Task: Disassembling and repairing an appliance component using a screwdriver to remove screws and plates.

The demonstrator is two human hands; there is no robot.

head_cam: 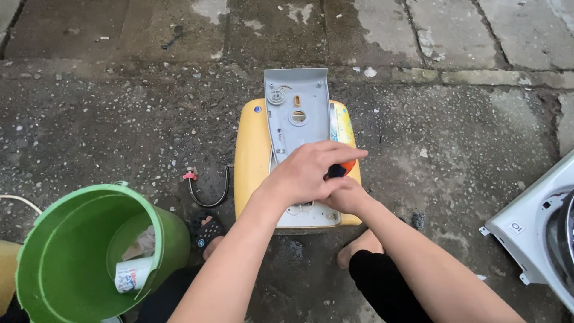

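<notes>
Left hand [308, 170] lies flat, fingers spread over an orange-and-black tool handle [341, 169], which the right hand [347, 196] grips from below, both pressing onto the grey panel [297, 110] of the yellow appliance housing [254, 158] lying on wet concrete ground [119, 119]. Risk: the tool could slip under pressure, gouging the plastic or jabbing a hand. A white label shows on the can [131, 275] in the green bucket [66, 251]; a narrow yellow sticker [342, 122] runs beside the panel.

I'm outdoors in a yard: wet concrete paving [119, 131], a green bucket [66, 251], a dismantled white appliance panel [532, 233].
</notes>
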